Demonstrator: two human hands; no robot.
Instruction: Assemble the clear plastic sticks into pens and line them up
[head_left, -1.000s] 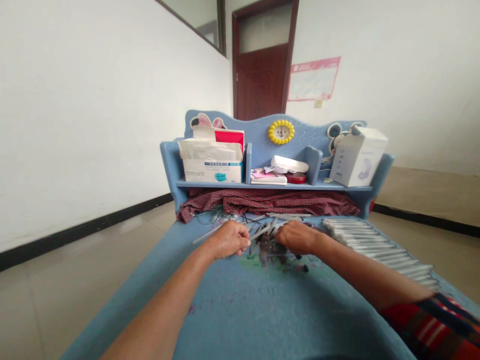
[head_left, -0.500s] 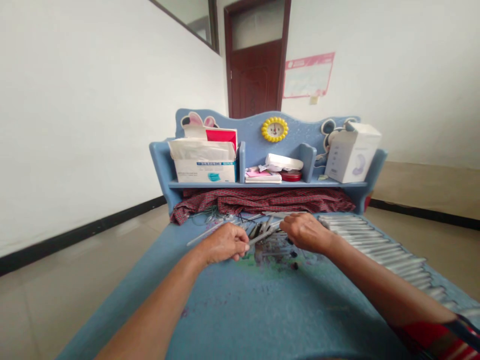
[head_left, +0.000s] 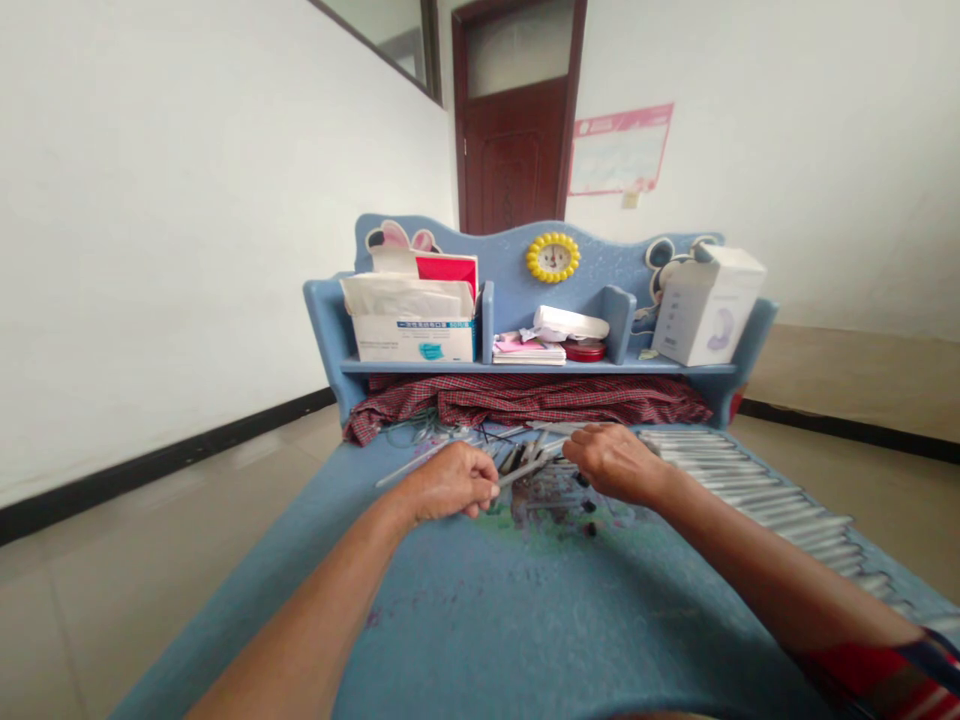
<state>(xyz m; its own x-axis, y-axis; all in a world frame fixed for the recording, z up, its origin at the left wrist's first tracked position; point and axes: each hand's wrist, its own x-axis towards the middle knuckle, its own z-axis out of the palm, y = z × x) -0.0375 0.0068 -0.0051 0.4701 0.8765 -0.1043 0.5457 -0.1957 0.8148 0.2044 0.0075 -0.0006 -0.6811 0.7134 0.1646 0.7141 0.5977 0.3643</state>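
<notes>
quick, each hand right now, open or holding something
Left hand: closed, holding a thin grey rod.
Right hand: fingers bent; whether it holds anything cannot be told.

The blue desk point(head_left: 480, 620) is stained toward its back edge, where a checked cloth point(head_left: 540, 400) is bunched. Green strands point(head_left: 426, 424) are tangled near the back left corner, grey rods point(head_left: 754, 490) are lined up along the right edge, and small black pieces point(head_left: 591, 529) are scattered short of the back edge's middle.
</notes>
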